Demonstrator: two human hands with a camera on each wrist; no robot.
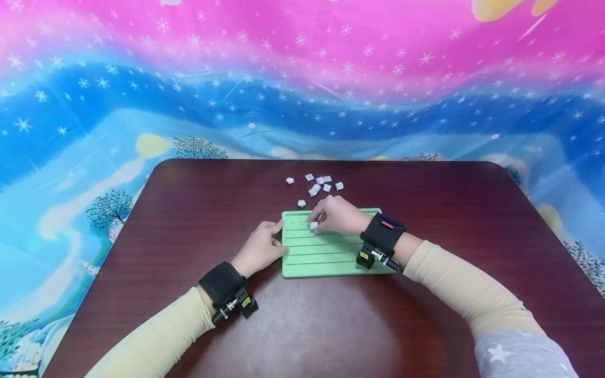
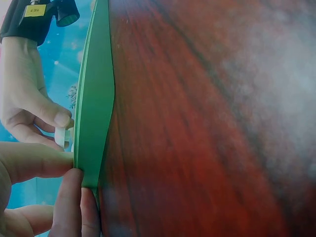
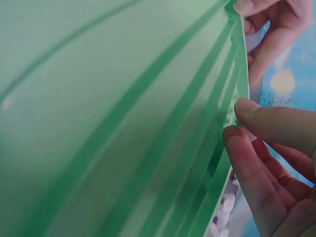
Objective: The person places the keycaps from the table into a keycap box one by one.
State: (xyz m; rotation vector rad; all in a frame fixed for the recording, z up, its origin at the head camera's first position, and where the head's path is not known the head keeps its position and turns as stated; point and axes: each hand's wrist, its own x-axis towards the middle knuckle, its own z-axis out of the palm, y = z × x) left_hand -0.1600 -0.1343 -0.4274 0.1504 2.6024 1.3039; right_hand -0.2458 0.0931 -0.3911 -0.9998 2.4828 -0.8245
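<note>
A light green ridged tray (image 1: 321, 257) lies on the table, with parallel grooves running side to side. My left hand (image 1: 259, 248) grips its left edge; the thumb (image 3: 247, 6) reaches the rim while other fingers (image 2: 68, 202) press against the outer wall. Above the tray's far part, my right hand (image 1: 341, 215) pinches a small white square block (image 1: 314, 226) between thumb and fingertips. That block (image 2: 59, 137) also shows in the left wrist view. In the right wrist view, the right fingertips mostly hide it. I cannot tell whether it touches the groove.
Several similar white blocks (image 1: 327, 188) lie scattered on the table beyond the tray's far edge. One block (image 1: 301, 203) sits close to that edge. The dark reddish-brown table (image 1: 212, 194) has a patterned cloth (image 1: 302, 79) hanging behind it.
</note>
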